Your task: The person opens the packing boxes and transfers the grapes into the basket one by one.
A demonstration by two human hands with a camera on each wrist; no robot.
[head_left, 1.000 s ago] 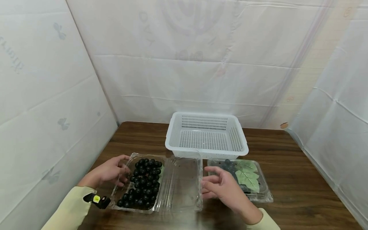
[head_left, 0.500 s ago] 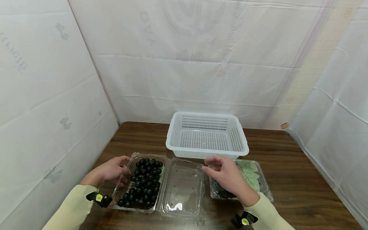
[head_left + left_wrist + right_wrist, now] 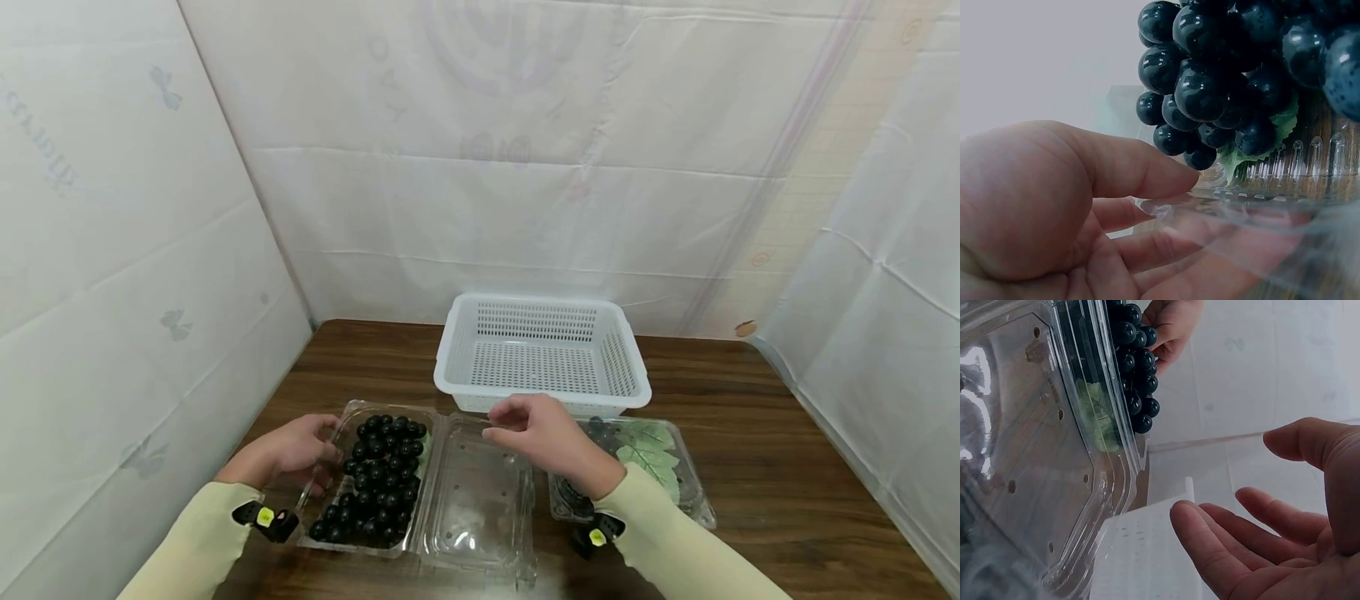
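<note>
Pale-yellow sleeves point(image 3: 187, 546); left hand point(image 3: 298, 450) and right hand point(image 3: 546, 437) bare.
Black wrist units point(image 3: 282, 527), left and right, each with yellow tag point(image 3: 265, 517); dark marks maybe lettering, too small to read.

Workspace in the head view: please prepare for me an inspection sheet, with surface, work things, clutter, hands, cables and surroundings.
Surface: dark wood-grain table.
Work things: open clear box with dark grapes, its lid folded out to the right; second clear box, lid on, green leaf visible inside; white perforated basket behind.
Clutter: nothing seen.
Left hand: grips the open clear box's left edge, thumb above, fingers below.
Right hand: by the lid's far right corner, holding nothing.
Cables: nothing seen.
Surroundings: pale printed sheets behind and on both sides.
</note>
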